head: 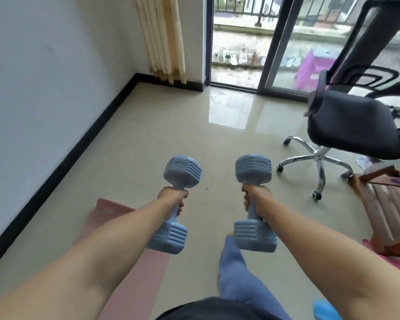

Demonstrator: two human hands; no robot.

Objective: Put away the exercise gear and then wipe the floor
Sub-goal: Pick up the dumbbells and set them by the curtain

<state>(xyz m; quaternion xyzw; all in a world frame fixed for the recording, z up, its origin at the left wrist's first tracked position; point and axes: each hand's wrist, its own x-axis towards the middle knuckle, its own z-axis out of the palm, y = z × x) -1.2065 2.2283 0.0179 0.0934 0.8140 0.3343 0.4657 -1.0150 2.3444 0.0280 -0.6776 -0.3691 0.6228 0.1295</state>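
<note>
Gripping ribbed blue-grey dumbbells (174, 207) | one per hand | handles near upright

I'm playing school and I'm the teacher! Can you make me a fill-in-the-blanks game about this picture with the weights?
1. Each hand holds one blue ____ by its handle: left hand, right hand.
2. The mat on the floor is colored ____.
3. The black chair stands on ____ at the ends of its shiny legs.

Missing words: dumbbell; pink; wheels
</note>
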